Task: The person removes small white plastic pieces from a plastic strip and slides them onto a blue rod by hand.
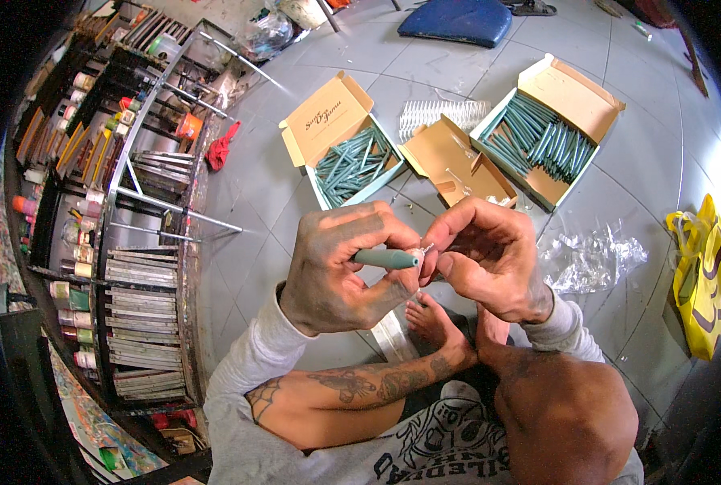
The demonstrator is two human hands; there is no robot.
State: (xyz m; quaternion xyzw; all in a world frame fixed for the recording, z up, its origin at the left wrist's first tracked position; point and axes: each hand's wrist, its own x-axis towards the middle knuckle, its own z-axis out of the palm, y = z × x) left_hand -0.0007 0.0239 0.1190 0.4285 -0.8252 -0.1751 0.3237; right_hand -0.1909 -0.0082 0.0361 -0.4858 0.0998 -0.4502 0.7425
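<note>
In front of my chest, my left hand (332,271) is closed round a green pen barrel (386,259), its tapered end pointing right. My right hand (493,259) is close against it, thumb and forefinger pinched at the tip of the barrel. Between the fingertips of both hands shows a small transparent piece (427,249), too small to make out. Beyond my hands, an open box (364,198) of loose green pens lies on the left. A second open box (566,194) on the right holds more green pens, packed closely. A smaller cardboard box (433,149) between them contains several thin transparent pieces.
A row of thin transparent parts (441,117) lies behind the small box. Crumpled transparent plastic (590,255) and a yellow bag (704,279) are on the right. A shelf (178,323) with frames and paint bottles runs along the left. A blue cushion (456,22) lies at the back.
</note>
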